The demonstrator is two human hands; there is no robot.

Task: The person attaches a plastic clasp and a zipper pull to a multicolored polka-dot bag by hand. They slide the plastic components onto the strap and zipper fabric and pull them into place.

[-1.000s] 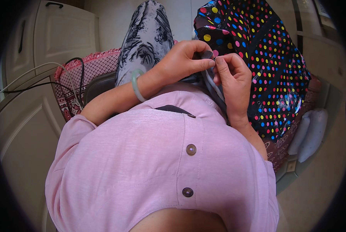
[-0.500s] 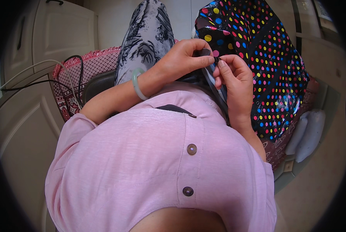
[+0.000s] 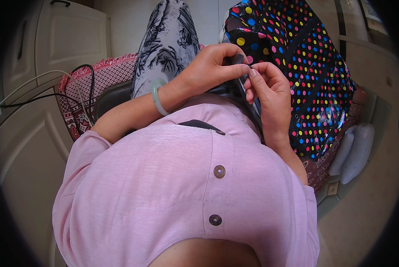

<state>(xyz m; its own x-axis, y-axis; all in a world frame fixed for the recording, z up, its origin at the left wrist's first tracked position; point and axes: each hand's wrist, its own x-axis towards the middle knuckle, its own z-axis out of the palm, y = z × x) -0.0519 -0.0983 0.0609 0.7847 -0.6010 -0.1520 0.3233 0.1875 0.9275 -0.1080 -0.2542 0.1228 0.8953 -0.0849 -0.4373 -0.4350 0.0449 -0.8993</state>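
My left hand (image 3: 217,66), with a pale green bangle (image 3: 158,98) on its wrist, is closed over a dark grey strip (image 3: 238,58). Its thumb and fingertips meet those of my right hand (image 3: 270,86), which is pinched shut. A tiny dark bit shows between the two sets of fingertips, too small to name. Below them, a greyish band runs down behind my right fingers, mostly hidden. Both hands are above my lap, beside a shiny black sheet or bag with coloured dots (image 3: 315,80) that lies over my right leg.
Patterned grey trousers (image 3: 166,49) cover my left leg. Under me is a red patterned cloth with a fringe (image 3: 115,73). Black and white cables (image 3: 91,86) loop at the left, near cream cabinet doors (image 3: 72,40). Two pale, rounded bundles (image 3: 357,153) lie at the right.
My fingertips have drawn slightly closer together, and less of the small dark bit shows between them. Otherwise the hands stay in nearly the same place.
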